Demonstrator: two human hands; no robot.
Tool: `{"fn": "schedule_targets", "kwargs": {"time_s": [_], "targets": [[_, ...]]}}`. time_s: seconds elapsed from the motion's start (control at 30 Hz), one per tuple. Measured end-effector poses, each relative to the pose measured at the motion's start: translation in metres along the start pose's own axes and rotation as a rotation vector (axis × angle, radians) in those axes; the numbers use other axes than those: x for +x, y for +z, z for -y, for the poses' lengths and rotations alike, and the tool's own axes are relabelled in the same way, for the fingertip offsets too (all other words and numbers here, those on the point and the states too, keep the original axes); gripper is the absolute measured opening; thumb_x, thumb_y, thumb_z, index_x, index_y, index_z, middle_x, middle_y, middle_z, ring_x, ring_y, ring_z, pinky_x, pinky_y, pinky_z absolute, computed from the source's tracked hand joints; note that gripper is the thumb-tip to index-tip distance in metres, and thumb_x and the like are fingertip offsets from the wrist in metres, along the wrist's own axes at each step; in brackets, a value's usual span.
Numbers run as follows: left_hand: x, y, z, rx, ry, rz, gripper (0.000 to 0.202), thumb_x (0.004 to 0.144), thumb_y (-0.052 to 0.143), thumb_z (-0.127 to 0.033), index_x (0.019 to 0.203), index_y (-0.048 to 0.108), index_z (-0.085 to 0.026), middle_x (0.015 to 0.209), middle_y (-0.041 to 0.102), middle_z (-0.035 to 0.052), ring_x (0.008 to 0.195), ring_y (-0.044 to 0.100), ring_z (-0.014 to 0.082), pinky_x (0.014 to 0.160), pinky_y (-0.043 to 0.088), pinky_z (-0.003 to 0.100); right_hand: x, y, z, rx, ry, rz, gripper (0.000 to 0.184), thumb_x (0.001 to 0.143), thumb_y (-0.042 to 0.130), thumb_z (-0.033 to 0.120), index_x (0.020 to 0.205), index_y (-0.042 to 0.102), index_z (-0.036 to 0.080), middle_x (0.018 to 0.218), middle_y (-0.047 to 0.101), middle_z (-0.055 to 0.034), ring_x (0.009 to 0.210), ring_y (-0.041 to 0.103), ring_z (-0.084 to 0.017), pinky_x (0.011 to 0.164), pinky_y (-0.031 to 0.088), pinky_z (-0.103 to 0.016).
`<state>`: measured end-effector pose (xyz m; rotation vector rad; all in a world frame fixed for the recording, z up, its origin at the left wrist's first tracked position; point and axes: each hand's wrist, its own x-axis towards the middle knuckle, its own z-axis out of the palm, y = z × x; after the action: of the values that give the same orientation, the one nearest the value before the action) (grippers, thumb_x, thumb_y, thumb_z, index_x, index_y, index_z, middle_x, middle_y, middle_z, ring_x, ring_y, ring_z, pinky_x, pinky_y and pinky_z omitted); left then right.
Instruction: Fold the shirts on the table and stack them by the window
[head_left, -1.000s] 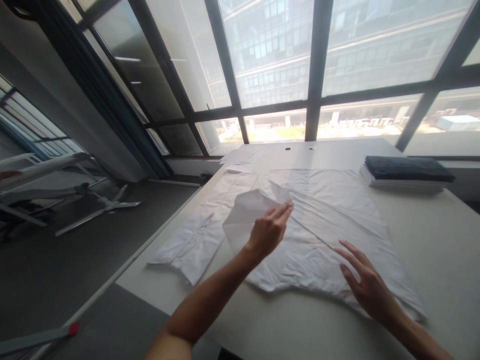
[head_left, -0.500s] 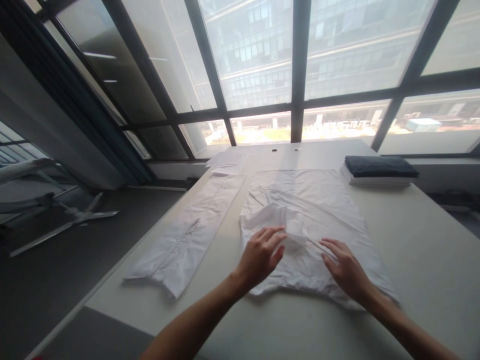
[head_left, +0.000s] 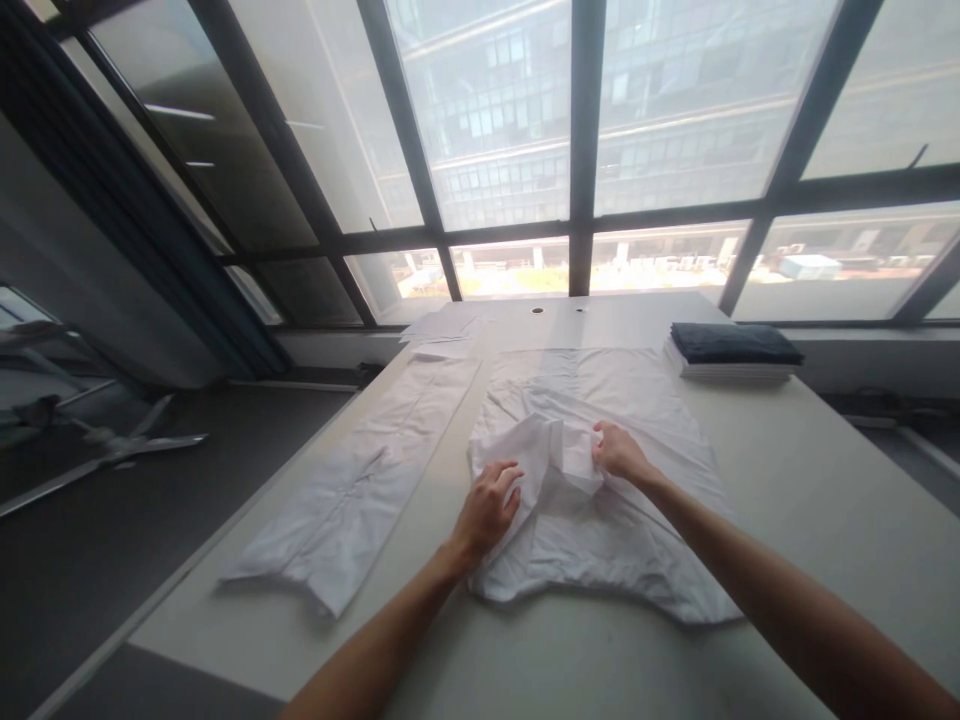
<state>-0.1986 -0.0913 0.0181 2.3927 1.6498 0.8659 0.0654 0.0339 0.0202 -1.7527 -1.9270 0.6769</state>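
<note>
A wrinkled white cloth garment (head_left: 630,540) lies spread on the white table in front of me. A loose flap of it (head_left: 579,462), with a folded band along one edge, is lifted near the middle. My right hand (head_left: 621,452) pinches this flap at its right edge, fingertips closed on the cloth. On the garment's left part rests my left hand (head_left: 487,508), fingers bent and apart, thumb away from them; it appears to touch the fabric without gripping it. Left of the garment lies a long, narrow white cloth piece (head_left: 349,480), flat and creased.
A dark folded cloth (head_left: 735,343) tops a white stack (head_left: 731,370) at the table's back right. White sheets (head_left: 444,328) lie at the back left. Behind the table (head_left: 817,520) stand framed windows (head_left: 495,120). A metal stand (head_left: 112,445) is on the floor at left.
My right hand has moved left and forward and taken hold of the flap, which is now lifted and drawn rightward. My left hand has shifted slightly left. The view has turned a little right.
</note>
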Motion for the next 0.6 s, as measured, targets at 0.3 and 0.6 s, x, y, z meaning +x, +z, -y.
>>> {"fn": "schedule_targets", "kwargs": {"time_s": [0.3,0.6], "targets": [[-0.008,0.008,0.010,0.083,0.082,0.140,0.043,0.093,0.060,-0.019,0.136,0.057,-0.022,0.145,0.055,0.0116,0.139,0.047,0.0264,0.116,0.042,0.048,0.021,-0.037,0.010,0.199,0.024,-0.114,0.011,0.072,0.063,0.016,0.078,0.071,0.012,0.058,0.062,0.0001,0.056,0.056,-0.014,0.051,0.035,-0.023],[-0.011,0.010,0.015,0.119,0.096,0.193,0.045,0.097,0.057,-0.028,0.142,0.053,-0.020,0.149,0.051,0.0145,0.142,0.043,0.0295,0.118,0.038,0.051,0.072,-0.130,0.011,0.444,-0.129,-0.776,0.015,0.084,0.063,0.027,0.087,0.070,0.014,0.074,0.066,-0.0050,0.062,0.056,-0.015,0.055,0.044,-0.025]]}}
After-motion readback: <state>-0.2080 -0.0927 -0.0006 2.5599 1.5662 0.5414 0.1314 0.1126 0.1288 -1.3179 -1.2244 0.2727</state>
